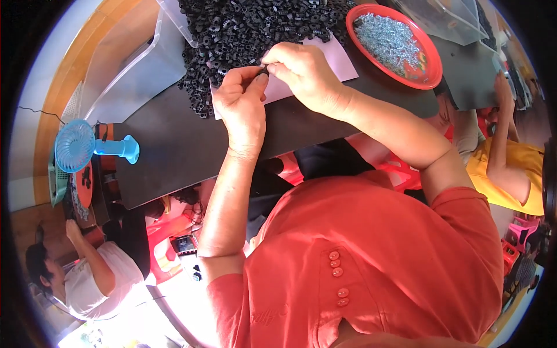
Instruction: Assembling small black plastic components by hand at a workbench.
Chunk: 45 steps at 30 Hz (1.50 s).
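Observation:
My left hand (241,107) is closed, pinching a small black plastic part (263,71) between thumb and fingers. My right hand (307,75) meets it there, thumb and forefinger pressed together at the same part. Whatever my right fingertips hold is too small and too covered to make out. Beneath both hands lies a pale pink sheet (342,64) on the dark table (174,145). Just beyond them spreads a large heap of similar black plastic parts (243,29). A red round tray (432,72) on the right holds many small silvery metal pieces (386,43).
A see-through plastic bin (130,75) stands left of the heap, another bin (447,20) at the far right. On the table's left edge is a blue fan (75,145). A person in white (104,278) sits at left, one in yellow (505,174) at right.

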Available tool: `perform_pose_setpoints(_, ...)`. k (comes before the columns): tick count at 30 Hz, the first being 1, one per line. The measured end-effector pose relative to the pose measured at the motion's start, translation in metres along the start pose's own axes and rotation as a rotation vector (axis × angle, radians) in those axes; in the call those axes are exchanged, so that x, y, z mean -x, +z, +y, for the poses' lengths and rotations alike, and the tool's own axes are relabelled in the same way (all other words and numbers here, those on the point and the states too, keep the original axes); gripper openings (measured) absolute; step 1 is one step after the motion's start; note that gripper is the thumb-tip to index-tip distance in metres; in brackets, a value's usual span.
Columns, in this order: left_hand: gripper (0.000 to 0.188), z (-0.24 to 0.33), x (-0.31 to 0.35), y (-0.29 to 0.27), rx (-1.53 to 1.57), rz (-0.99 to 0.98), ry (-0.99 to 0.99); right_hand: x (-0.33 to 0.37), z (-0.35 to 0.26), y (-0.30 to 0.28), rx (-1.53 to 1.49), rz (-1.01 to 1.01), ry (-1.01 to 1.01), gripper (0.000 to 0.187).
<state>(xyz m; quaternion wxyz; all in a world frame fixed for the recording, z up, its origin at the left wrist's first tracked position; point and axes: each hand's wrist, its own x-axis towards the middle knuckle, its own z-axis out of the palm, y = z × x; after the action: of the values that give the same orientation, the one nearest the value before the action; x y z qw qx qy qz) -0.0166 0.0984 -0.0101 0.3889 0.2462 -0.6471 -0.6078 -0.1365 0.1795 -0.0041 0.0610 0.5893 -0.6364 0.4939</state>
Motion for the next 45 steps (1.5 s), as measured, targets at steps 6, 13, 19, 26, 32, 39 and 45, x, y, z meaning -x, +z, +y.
perform_pose_setpoints(6,0.009,0.002,-0.001,-0.001,-0.059,0.000,0.043,0.000,0.004,0.003,0.085,0.021,-0.093,0.011)
perform_pose_setpoints(13,0.009,-0.002,0.000,0.003,-0.127,0.031,0.106,0.003,0.006,0.010,0.199,0.085,-0.178,0.015)
perform_pose_setpoints(19,0.007,-0.005,0.000,-0.002,-0.163,0.057,0.152,0.003,0.004,0.019,0.282,0.091,-0.226,0.015)
perform_pose_setpoints(26,0.008,0.006,-0.007,-0.006,0.155,0.011,-0.099,0.002,0.000,0.012,-0.006,0.121,-0.086,0.021)
perform_pose_setpoints(32,0.013,-0.003,-0.015,-0.012,0.296,-0.004,-0.126,0.000,0.000,0.011,0.238,0.107,-0.166,0.036)
perform_pose_setpoints(39,0.010,0.006,-0.009,-0.006,0.313,-0.068,-0.175,-0.001,0.004,0.004,0.316,0.144,-0.305,0.032)
perform_pose_setpoints(45,0.007,0.004,-0.008,-0.008,0.363,-0.075,-0.171,0.001,-0.001,0.004,0.405,0.115,-0.348,0.029)
